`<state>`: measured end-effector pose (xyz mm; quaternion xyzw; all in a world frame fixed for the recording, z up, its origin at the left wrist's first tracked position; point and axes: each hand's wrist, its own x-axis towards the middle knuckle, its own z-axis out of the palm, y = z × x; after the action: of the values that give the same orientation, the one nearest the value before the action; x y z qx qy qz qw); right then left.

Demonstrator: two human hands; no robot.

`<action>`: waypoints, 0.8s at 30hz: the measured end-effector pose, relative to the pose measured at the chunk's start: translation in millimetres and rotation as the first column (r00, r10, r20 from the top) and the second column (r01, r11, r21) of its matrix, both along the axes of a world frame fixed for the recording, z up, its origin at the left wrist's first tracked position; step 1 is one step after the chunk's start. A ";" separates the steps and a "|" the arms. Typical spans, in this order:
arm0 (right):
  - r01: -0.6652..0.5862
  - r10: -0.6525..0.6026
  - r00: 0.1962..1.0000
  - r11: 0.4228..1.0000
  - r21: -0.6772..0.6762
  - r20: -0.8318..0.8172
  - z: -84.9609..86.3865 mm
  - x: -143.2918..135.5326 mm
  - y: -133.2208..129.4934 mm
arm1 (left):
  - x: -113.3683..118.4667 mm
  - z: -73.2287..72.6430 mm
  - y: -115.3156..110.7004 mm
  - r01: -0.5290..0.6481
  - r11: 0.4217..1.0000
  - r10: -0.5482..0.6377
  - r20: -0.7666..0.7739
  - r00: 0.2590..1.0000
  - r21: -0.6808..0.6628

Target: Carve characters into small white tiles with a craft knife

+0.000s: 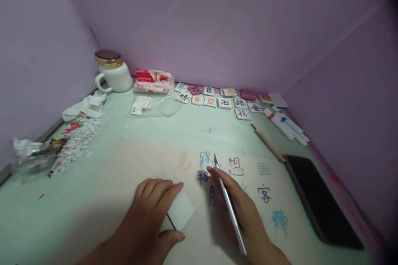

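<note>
A small white square piece (pixel 183 210) lies at the lower middle of the table, a dark line at its near left edge. Around its left side are the fingers and thumb of my left hand (pixel 152 211), which holds it down. To the right, my right hand (pixel 241 207) grips a silver craft knife (pixel 230 209) like a pen, its pointed blade up and away from the white piece. Beneath both hands is a pale sheet (pixel 149 159) with coloured handwritten characters, some of them covered by my right hand.
A black phone (pixel 320 198) and a wooden-handled tool (pixel 267 145) lie at right, near white markers (pixel 284 124). Character tiles (pixel 224 102) line the back beside a red-white packet (pixel 154 81) and lidded mug (pixel 116 75). Shavings (pixel 77 140), tissue and a plastic bag are at left.
</note>
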<state>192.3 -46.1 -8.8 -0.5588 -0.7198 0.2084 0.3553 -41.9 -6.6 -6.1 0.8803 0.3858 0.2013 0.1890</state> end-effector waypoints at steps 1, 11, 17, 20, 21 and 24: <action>0.000 0.000 1.000 1.000 0.029 0.000 0.6 -1.9 1.5 | -0.5 -1.1 -0.4 -0.009 1.000 0.009 0.001 1.000 0.014; -0.077 0.072 0.996 0.988 0.130 0.045 -13.5 -11.5 5.2 | 4.0 -2.6 9.1 0.015 0.998 -0.015 -0.001 1.000 0.055; -0.115 0.095 0.990 0.973 0.199 0.109 -18.8 -10.6 10.0 | 10.2 9.3 6.8 -0.033 0.999 0.031 -0.071 0.997 -0.019; -0.070 0.050 0.994 0.971 0.227 0.093 -22.5 -11.5 8.9 | 10.9 12.5 4.0 -0.022 1.000 0.022 -0.084 0.996 -0.003; -0.043 0.026 0.997 0.973 0.226 0.078 -23.7 -11.7 8.3 | 11.0 13.0 3.2 -0.021 1.000 0.021 -0.089 0.996 0.001; -0.005 -0.005 0.999 0.966 0.260 0.038 -26.6 -11.0 7.8 | 10.8 14.6 1.9 -0.047 0.999 0.045 -0.099 0.994 -0.016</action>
<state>181.3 -38.3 -35.4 -0.5111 -0.7477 0.1014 0.4116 -31.1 -4.7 8.5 0.8782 0.4167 0.1586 0.1729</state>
